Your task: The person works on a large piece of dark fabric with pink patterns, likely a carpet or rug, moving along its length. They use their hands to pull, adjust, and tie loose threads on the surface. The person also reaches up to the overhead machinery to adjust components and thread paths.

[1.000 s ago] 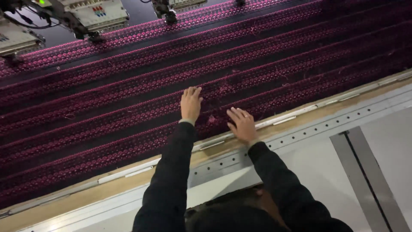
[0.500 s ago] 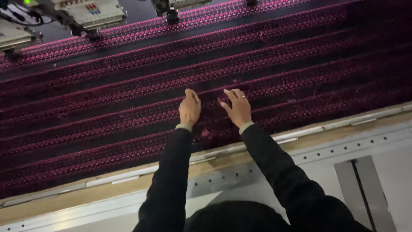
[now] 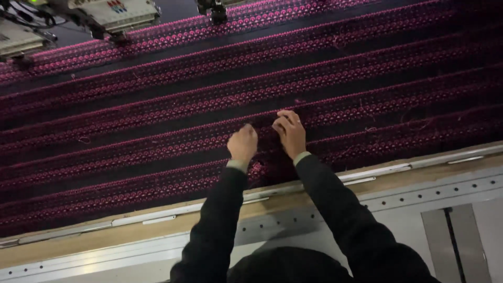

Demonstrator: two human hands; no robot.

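Dark fabric (image 3: 325, 84) with pink embroidered rows lies stretched across a wide machine bed, above a pale frame rail (image 3: 387, 170). Left hand (image 3: 243, 144) and right hand (image 3: 290, 132) pinch one row, fingers curled; small, gentle plucks seem wisest.

There is only one view, from a camera on the person's head. It looks steeply down and forward over the dark sleeves onto the magenta-striped embroidered fabric (image 3: 157, 136) stretched across the machine bed. Nearest is the pale metal frame rail (image 3: 408, 191); farthest, top left, the embroidery heads (image 3: 112, 11).
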